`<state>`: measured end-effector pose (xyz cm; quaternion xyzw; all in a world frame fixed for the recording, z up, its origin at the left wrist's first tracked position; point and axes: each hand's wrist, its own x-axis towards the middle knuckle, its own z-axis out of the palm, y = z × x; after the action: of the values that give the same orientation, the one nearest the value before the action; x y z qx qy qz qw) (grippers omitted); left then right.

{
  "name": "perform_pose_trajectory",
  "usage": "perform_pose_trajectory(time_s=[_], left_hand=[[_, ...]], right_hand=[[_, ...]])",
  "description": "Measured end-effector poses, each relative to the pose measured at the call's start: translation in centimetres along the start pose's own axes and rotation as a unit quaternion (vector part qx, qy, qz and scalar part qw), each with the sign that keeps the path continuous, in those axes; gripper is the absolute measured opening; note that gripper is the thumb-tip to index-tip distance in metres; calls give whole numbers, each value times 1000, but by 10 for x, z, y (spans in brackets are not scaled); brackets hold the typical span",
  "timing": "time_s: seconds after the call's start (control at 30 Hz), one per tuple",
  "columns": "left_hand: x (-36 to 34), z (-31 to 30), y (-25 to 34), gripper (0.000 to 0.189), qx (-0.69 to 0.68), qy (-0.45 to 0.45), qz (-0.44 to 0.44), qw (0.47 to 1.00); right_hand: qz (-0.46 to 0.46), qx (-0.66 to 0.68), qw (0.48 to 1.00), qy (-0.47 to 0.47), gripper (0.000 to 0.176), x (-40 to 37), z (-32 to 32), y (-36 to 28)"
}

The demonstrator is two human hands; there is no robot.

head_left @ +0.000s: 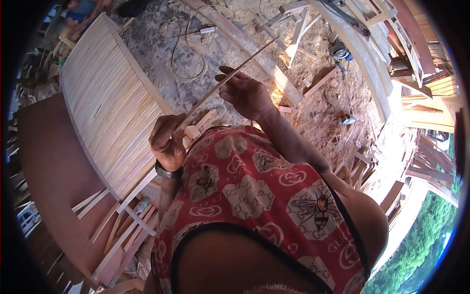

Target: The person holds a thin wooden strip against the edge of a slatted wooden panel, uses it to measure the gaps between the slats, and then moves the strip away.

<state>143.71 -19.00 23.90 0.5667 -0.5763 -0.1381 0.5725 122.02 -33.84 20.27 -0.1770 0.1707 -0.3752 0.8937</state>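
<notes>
A long, thin wooden strip [208, 96] slants up and to the right in front of my chest. My left hand [168, 142], with a dark watch [167, 170] at the wrist, is closed around its lower end. My right hand [245, 95] is at the middle of the strip, fingers stretched out and apart, and the strip crosses over them. Left of my hands stands a large curved panel of narrow pale slats [112, 93] set in a wooden frame.
A brown curved sheet [54, 166] lies beyond the slatted panel. Wood offcuts [127, 228] are piled at lower left. A long board [259, 59] and a looped cord [188, 77] lie on the dusty ground. Curved timbers [362, 54] stand at right. Another person [83, 14] is at upper left.
</notes>
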Motion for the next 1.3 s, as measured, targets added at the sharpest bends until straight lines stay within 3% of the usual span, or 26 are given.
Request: perform_pose_trajectory(time_s=[0.27, 0.33, 0.4, 0.5, 0.6, 0.83, 0.93, 1.13, 1.3], left_hand=[[5, -9, 5, 21, 99, -59, 51, 992], [11, -11, 7, 24, 190, -76, 167, 964], [11, -11, 10, 36, 201, -91, 169, 960], [6, -9, 10, 55, 129, -81, 50, 987], [10, -8, 9, 56, 116, -83, 45, 989], [8, -7, 7, 55, 96, -96, 11, 991], [11, -6, 7, 55, 103, -94, 47, 989], [10, -4, 5, 43, 108, -85, 60, 989], [10, -2, 9, 36, 105, -87, 45, 990]], right_hand=[[2, 22, 999, -39, 53, -1, 4, -9], [-13, 6, 1000, -13, 51, -1, 5, -11], [-23, -16, 1000, 5, 48, -2, 7, -13], [-40, -29, 999, 12, 42, -2, 5, -15], [-59, -16, 998, -34, 34, -3, -2, -16], [-87, -47, 980, -174, 22, -2, -9, -21], [-83, -75, 980, -162, 15, -5, -6, -23], [-81, -43, 979, -180, 21, -6, -5, -22], [-74, -96, 983, -137, 15, -8, -3, -22]])
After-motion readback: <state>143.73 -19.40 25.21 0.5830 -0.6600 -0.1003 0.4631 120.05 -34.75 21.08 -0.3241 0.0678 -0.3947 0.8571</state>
